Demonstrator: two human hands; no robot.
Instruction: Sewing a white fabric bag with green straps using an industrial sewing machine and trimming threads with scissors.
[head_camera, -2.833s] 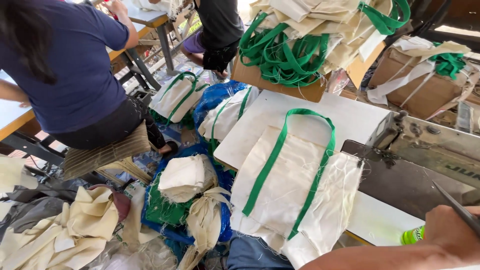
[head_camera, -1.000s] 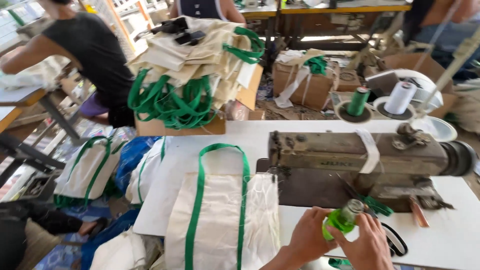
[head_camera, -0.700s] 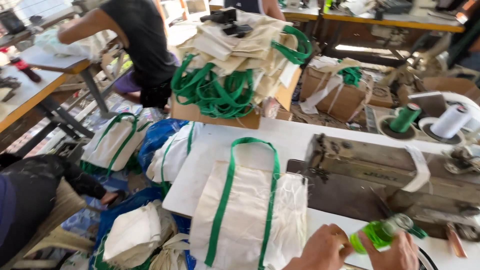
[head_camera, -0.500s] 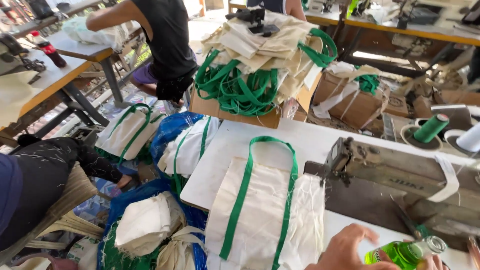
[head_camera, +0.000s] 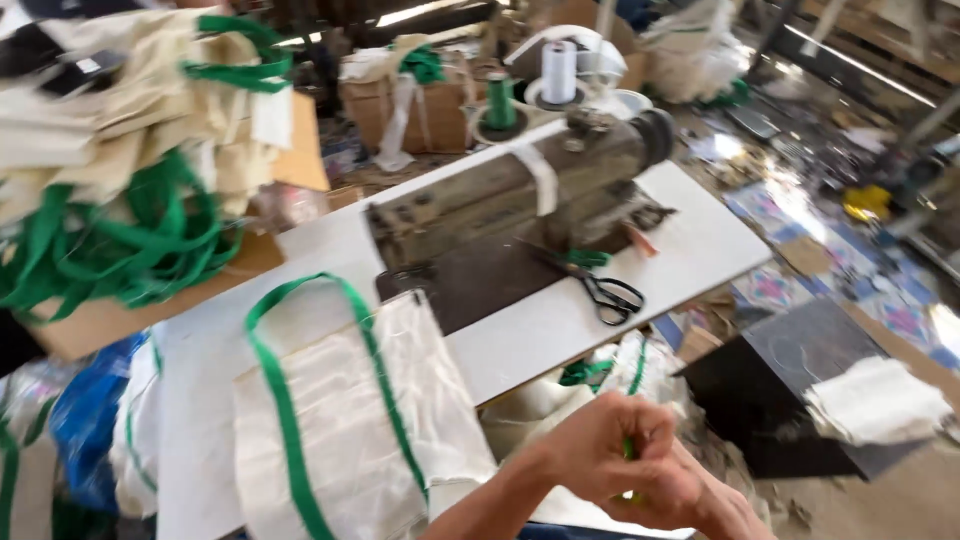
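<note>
Hands: left hand (head_camera: 600, 450) and right hand (head_camera: 690, 495) clasped together below the table (head_camera: 690, 240) edge.
Fingers: curled tight around a small green object (head_camera: 629, 449), mostly hidden, apparently upright.
Nearest: cream bag with green straps (head_camera: 350, 420), left of both hands.

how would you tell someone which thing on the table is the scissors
Start at the long grey-brown sewing machine lying across the white table. In front of its right half, on bare tabletop, lie the scissors: dark blades pointing at the machine, two black loop handles toward the table edge. Nothing else there is black and looped.
</note>
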